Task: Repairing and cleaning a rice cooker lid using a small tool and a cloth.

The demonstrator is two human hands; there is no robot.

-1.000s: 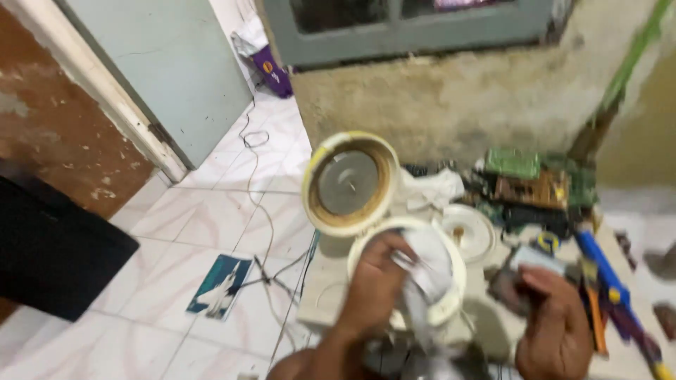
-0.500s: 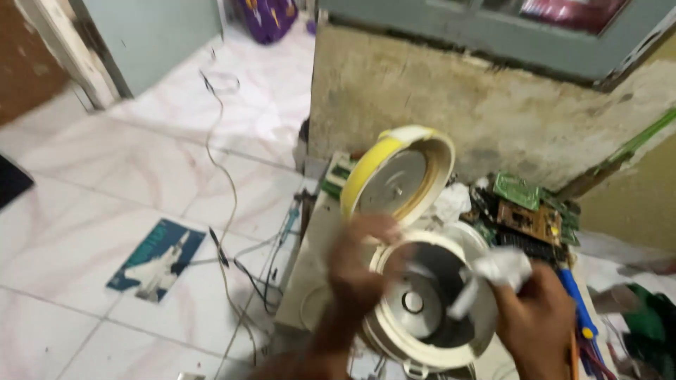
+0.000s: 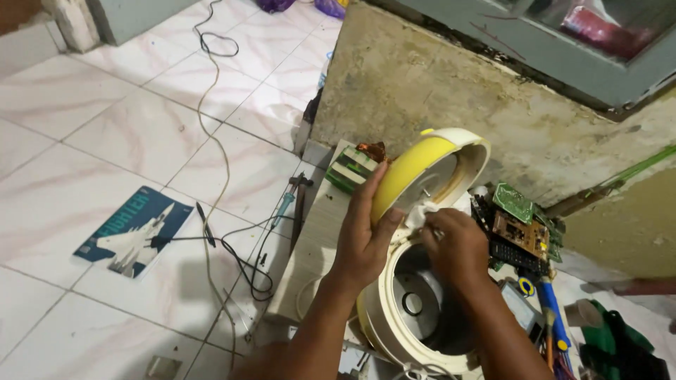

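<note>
The tiled floor [image 3: 105, 119] carried everything in view, bounded at the far side by a rough plastered wall [image 3: 451, 91] under a grey window frame [image 3: 507, 42]. A pale wooden board [image 3: 317, 232] lay on the floor near the wall's corner, and the rice cooker [image 3: 394, 309], cream-coloured and open, stood at the board's right edge with its empty well facing up. Its lid [image 3: 415, 172], yellow along the rim, stood raised on edge above the body, tilted toward the wall. The left hand [image 3: 362, 236] was closed around the lid's near rim, thumb on the inner side and fingers on the outer face. The right hand [image 3: 454, 246] was closed on a white cloth [image 3: 422, 213], which it pressed against the lid's inner face just above the body's rim; the two hands lay just beside each other. Green circuit boards [image 3: 521, 229] were stacked just right of the cooker, against the wall's foot, and another striped green part [image 3: 352, 169] sat at the board's far end, behind the lid. A picture card [image 3: 134, 231] showing a jet lay flat on the tiles well to the left. A thin cable [image 3: 211, 141] ran from the far tiles toward the board's near left corner, beside a dark-handled screwdriver [image 3: 299, 204] and a green-handled one [image 3: 282, 209]. A blue-handled tool [image 3: 553, 317] lay near the cooker's right side.
</note>
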